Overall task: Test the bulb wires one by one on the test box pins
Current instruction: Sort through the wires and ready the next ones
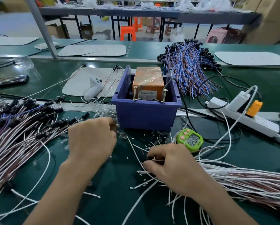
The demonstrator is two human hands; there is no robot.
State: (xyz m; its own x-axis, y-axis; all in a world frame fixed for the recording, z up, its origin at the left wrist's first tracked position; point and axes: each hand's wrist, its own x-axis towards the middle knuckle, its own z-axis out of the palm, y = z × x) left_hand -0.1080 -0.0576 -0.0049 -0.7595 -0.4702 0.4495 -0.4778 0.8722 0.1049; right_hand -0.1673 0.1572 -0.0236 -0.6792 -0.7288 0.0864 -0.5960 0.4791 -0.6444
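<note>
Isolate one bulb wire (158,159) first.
Your right hand (173,166) pinches it; shed the loose wires (233,179) around it, then lift to the test box (148,83) pins (134,94) ahead. Your left hand (92,140) curls beside the box; its grip is unclear.

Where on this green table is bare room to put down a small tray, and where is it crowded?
Mostly bare patches: the green mat between the left arm and right arm; and the strip between the power strip and the right wire bundle. Crowded: before the blue box, with clippings and bulbs; the left wire pile.
</note>
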